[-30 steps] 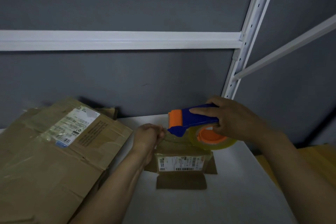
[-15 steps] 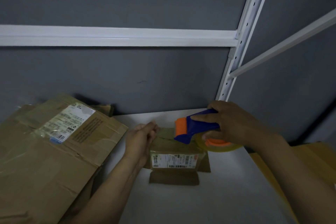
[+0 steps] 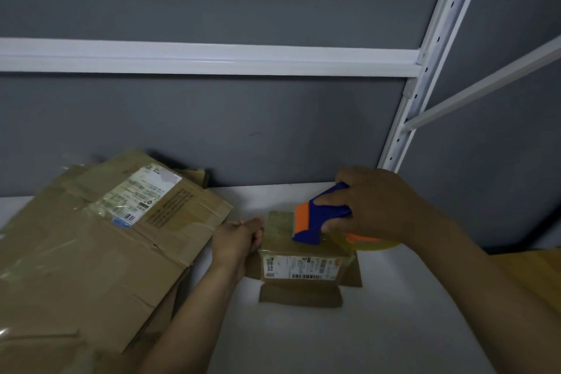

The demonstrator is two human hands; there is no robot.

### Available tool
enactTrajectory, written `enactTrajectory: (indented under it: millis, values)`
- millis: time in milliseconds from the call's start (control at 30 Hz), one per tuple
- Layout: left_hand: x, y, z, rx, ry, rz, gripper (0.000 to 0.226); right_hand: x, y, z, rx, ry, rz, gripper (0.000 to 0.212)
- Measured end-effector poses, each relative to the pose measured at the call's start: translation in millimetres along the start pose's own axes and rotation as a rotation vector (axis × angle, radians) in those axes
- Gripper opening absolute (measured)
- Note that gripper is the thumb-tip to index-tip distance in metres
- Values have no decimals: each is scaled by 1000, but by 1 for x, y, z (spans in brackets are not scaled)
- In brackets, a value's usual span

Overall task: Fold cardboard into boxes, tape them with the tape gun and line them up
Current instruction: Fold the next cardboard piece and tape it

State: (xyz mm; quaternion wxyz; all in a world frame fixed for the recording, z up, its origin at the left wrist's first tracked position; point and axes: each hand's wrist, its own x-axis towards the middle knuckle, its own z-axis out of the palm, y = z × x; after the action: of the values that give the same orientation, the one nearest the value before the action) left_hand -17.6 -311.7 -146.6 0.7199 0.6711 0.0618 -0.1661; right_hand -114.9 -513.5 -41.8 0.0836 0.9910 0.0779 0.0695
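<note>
1. While the right hand [image 3: 373,206] wraps its fingers [image 3: 331,199] round the blue handle of the tape gun [image 3: 321,218], the gun's orange-and-blue nose presses down on top of the small box [image 3: 303,261].
2. The yellowish tape roll [image 3: 376,244] sticks out beneath that hand, past the box's right edge.
3. The left hand [image 3: 236,240] has its fingers [image 3: 252,226] curled close together, touching the box's upper left edge; whether they pinch anything cannot be told.
4. The box sits mid-way across the white tabletop [image 3: 334,337], label facing the person, flaps spread flat at its base.
5. Flattened cardboard [image 3: 91,252] lies to the left, just beside the left forearm.
</note>
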Motion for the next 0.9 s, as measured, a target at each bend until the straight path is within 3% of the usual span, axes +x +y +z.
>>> enactTrajectory:
  millis: [133,267,300,367,433,500,567,633,667,767,833,900]
  values:
    - [3,-3,-4,361,24,144,38,2,-2,-6,-41,-36,19,81]
    - [11,0,1,775,4,278,40,0,-5,-9,-30,-58,25,60]
    - [11,2,3,762,12,275,31,-1,-5,-10,-23,-46,23,54]
    - [14,-1,4,590,26,149,53,-3,-5,-11,-3,-15,29,49]
    - [14,-8,2,457,-4,93,52,-6,-4,-11,16,-3,35,47]
    - [2,-14,2,435,12,227,35,-8,-3,-11,30,-1,41,46]
    - [-13,-16,3,380,50,511,21,-9,-3,-10,39,9,41,45]
    - [-25,-15,7,369,-111,591,17,-9,-3,-10,43,7,48,46]
    - [-29,-11,7,439,-222,524,19,-8,-3,-10,46,2,56,47]
    - [-26,-1,5,862,-394,427,60,-5,-3,-11,65,6,60,48]
    - [-13,2,6,1291,-375,544,99,-4,-4,-10,72,-5,43,48]
    - [-2,4,14,1534,-415,716,116,-5,-4,-10,87,-21,24,47]
